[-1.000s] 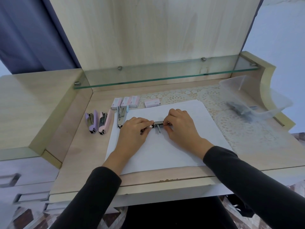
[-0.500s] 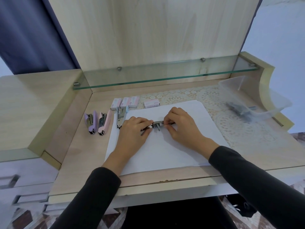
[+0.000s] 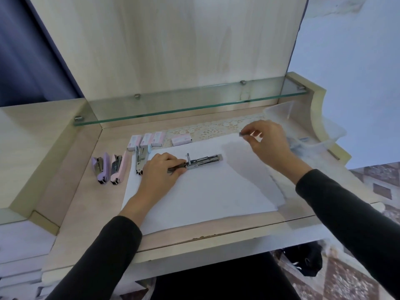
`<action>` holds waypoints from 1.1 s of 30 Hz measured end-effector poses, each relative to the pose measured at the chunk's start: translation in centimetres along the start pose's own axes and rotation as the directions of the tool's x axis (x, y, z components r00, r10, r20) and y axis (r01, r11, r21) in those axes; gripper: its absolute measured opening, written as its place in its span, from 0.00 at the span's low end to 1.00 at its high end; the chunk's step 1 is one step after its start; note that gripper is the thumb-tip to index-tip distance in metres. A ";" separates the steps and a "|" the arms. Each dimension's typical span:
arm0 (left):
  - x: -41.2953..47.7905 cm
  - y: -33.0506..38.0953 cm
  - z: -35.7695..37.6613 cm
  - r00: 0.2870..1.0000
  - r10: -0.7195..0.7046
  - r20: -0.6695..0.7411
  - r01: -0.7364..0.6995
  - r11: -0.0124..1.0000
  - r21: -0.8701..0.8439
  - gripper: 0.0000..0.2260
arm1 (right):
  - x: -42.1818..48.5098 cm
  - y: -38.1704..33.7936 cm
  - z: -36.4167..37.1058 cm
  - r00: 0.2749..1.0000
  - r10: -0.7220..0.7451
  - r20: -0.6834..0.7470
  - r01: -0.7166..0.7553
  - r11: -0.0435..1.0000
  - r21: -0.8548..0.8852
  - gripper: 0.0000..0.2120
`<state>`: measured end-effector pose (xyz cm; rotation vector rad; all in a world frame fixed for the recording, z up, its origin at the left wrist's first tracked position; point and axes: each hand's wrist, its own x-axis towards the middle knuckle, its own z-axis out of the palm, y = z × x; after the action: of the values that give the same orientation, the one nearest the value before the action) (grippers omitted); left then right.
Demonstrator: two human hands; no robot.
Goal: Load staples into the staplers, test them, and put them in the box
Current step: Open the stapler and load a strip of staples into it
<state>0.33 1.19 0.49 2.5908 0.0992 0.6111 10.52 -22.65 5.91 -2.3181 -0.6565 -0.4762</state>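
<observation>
An opened stapler (image 3: 203,161) lies flat on the white paper sheet (image 3: 205,191), its metal channel pointing right. My left hand (image 3: 161,169) grips its left end. My right hand (image 3: 267,140) is lifted above the sheet's far right corner and pinches a small grey strip of staples (image 3: 242,134). A purple stapler (image 3: 100,167) and a pink stapler (image 3: 118,168) lie side by side left of the sheet, with a third stapler (image 3: 139,159) at the sheet's edge. Several small staple boxes (image 3: 147,139) sit behind them. The clear plastic box (image 3: 303,122) stands at the far right, blurred.
A glass shelf (image 3: 186,107) runs across the back above the desk. A lace mat (image 3: 216,128) lies under the paper toward the back right. The desk's raised wooden side (image 3: 39,161) borders the left, and its front edge (image 3: 194,239) is near me.
My right hand has left the stapler and risen to the back right with a small staple strip pinched in it. The stapler's channel now lies uncovered. My left hand stays put.
</observation>
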 end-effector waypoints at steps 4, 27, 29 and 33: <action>-0.4 0.0 0.1 0.998 0.045 -0.035 -0.044 0.999 0.015 0.09 | 1.8 3.1 -3.1 0.988 0.138 -0.077 -0.140 0.990 -0.029 0.03; -0.8 -0.1 -0.1 0.988 0.157 -0.015 -0.155 0.984 0.084 0.10 | 1.3 2.7 -4.1 0.988 0.153 0.010 -0.152 0.987 -0.052 0.05; -0.9 0.1 -0.2 0.988 0.151 -0.013 -0.150 0.986 0.080 0.10 | 0.6 1.3 -2.5 0.990 0.101 0.096 -0.099 0.995 -0.035 0.07; -0.8 0.3 -0.4 0.990 0.143 0.014 -0.143 0.989 0.038 0.12 | -0.8 -1.0 0.5 0.967 0.005 0.254 -0.016 0.999 0.041 0.15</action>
<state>-0.57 0.99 0.58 2.6558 -0.0801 0.6516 9.33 -21.88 5.64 -2.3619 -0.7671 -0.1581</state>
